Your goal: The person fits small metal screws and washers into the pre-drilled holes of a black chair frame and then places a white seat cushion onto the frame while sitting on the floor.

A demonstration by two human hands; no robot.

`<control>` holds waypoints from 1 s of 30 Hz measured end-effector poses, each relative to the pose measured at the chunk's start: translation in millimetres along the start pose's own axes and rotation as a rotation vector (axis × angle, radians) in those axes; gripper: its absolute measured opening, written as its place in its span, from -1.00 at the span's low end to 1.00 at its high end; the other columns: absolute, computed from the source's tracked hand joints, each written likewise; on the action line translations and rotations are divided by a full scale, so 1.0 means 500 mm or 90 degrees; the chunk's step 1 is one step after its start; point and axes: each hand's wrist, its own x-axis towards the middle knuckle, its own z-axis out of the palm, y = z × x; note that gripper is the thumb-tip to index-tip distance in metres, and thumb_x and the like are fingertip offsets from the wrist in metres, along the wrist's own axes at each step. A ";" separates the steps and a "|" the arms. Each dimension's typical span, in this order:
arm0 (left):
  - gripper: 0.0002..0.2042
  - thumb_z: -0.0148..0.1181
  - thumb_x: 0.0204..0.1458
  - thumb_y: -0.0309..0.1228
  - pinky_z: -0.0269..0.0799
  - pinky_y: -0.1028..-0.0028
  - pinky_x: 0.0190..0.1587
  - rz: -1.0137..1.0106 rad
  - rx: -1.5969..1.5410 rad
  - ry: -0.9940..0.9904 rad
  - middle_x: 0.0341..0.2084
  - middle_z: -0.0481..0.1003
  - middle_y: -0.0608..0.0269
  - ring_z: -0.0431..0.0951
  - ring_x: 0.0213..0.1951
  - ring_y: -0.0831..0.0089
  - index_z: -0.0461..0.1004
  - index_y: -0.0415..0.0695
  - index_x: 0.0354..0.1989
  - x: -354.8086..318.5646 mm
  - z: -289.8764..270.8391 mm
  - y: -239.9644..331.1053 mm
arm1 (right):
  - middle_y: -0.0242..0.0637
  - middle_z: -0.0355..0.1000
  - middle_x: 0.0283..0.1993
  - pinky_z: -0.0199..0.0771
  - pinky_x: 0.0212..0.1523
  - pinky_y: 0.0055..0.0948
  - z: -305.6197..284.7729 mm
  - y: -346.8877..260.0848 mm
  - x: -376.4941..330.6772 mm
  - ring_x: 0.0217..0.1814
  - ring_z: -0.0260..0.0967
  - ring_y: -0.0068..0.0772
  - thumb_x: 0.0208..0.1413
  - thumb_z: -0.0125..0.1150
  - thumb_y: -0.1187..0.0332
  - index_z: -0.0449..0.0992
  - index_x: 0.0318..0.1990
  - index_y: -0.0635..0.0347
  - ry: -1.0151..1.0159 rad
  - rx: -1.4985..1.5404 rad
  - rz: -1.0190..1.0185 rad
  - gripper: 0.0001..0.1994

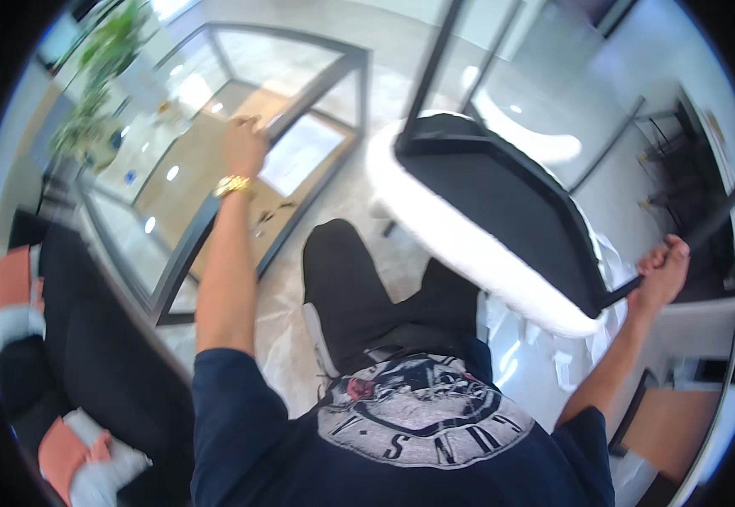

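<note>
An upturned chair with a white upholstered seat [469, 241], a black underside [494, 198] and thin black legs is tilted at my right front. My right hand [663, 272] is wrapped round one of its black legs [718, 221], close to where the leg meets the seat. To the left, my left hand [247, 139], with a gold-coloured watch [234, 186] at the wrist, is closed on the dark top frame of a table [321, 80]. The far tips of the chair's legs run out of view.
Through the table frame show a wooden lower shelf [207, 160], a white paper sheet [304, 156] and small dark pieces [274, 211]. A black sofa [122, 338] with pink and grey cushions [80, 456] stands left. Clear plastic wrapping [563, 367] lies right, near a cabinet [697, 338].
</note>
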 end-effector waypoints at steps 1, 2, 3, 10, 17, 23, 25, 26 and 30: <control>-0.71 0.21 0.11 -0.32 0.39 0.09 0.17 0.025 0.036 -0.013 -0.02 0.57 -0.07 0.52 0.05 -0.02 0.67 -0.14 -0.05 0.000 0.006 -0.011 | -0.46 0.15 -0.51 0.07 -0.60 -0.59 0.000 -0.014 -0.029 -0.59 0.06 -0.66 0.45 0.04 0.05 0.37 -0.05 0.23 -0.009 0.024 -0.006 -0.64; -0.73 0.20 0.12 -0.32 0.40 0.09 0.15 0.032 0.039 -0.011 -0.06 0.59 -0.06 0.52 0.03 -0.03 0.67 -0.14 -0.08 0.006 0.007 -0.026 | -0.46 0.14 -0.50 0.09 -0.56 -0.58 -0.002 -0.024 -0.064 -0.58 0.06 -0.65 0.45 0.03 0.04 0.38 -0.02 0.22 -0.017 0.045 0.000 -0.64; -0.74 0.20 0.12 -0.32 0.40 0.09 0.13 0.037 0.044 -0.012 -0.10 0.60 -0.05 0.53 0.02 -0.04 0.68 -0.14 -0.11 0.008 0.012 -0.031 | -0.46 0.14 -0.49 0.10 -0.52 -0.56 -0.009 -0.028 -0.091 -0.58 0.05 -0.65 0.45 0.02 0.03 0.39 0.02 0.20 -0.027 0.065 0.008 -0.63; -0.86 0.17 0.18 -0.46 0.41 0.07 0.01 0.080 0.092 -0.056 -0.21 0.57 -0.03 0.53 -0.09 -0.06 0.61 -0.22 -0.20 0.017 0.008 -0.041 | -0.43 0.15 -0.48 0.16 -0.46 -0.49 -0.093 -0.049 -0.238 -0.57 0.10 -0.58 0.42 0.01 -0.06 0.35 0.10 0.21 -0.193 0.207 0.049 -0.53; -0.83 0.18 0.27 -0.41 0.49 0.33 -0.13 0.020 -0.400 -0.008 -0.13 0.57 0.09 0.63 -0.23 0.25 0.50 -0.29 -0.12 0.007 -0.054 0.140 | -0.34 0.27 -0.45 0.24 -0.48 -0.37 -0.191 -0.040 -0.257 -0.56 0.23 -0.47 0.23 0.26 -0.09 0.35 0.02 0.22 -0.443 0.356 0.176 -0.47; -0.70 0.15 0.34 -0.31 0.51 0.57 -0.15 -0.030 -0.764 0.248 -0.04 0.57 0.00 0.63 -0.20 0.42 0.42 -0.33 0.04 -0.114 -0.287 0.321 | -0.34 0.26 -0.44 0.30 -0.44 -0.36 -0.231 -0.002 -0.230 -0.55 0.26 -0.47 0.26 0.28 -0.07 0.30 -0.01 0.16 -0.559 0.454 0.203 -0.51; -0.68 0.11 0.37 -0.32 0.48 0.53 -0.20 0.047 -0.745 0.430 -0.06 0.54 -0.04 0.57 -0.28 0.44 0.39 -0.37 0.05 -0.185 -0.367 0.355 | -0.24 0.32 -0.30 0.41 -0.34 -0.28 -0.217 0.008 -0.187 -0.35 0.37 -0.38 0.28 0.21 -0.14 0.29 0.13 0.13 -0.618 0.599 0.270 -0.44; -0.70 0.07 0.39 -0.33 0.45 0.51 -0.22 0.041 -0.751 0.401 -0.02 0.51 -0.07 0.54 -0.32 0.47 0.37 -0.37 0.05 -0.221 -0.395 0.385 | -0.21 0.33 -0.26 0.43 -0.30 -0.26 -0.214 0.016 -0.157 -0.27 0.38 -0.36 0.28 0.19 -0.17 0.28 0.19 0.11 -0.636 0.637 0.307 -0.40; -0.93 0.10 0.26 -0.57 0.52 0.48 -0.30 0.082 -0.746 -0.133 -0.12 0.49 -0.12 0.58 -0.33 0.40 0.43 -0.25 -0.13 -0.334 -0.380 0.621 | -0.16 0.45 -0.11 0.54 -0.08 -0.33 -0.102 0.032 -0.053 -0.12 0.48 -0.34 0.19 0.39 0.09 0.48 0.16 0.18 -0.575 0.218 0.069 -0.51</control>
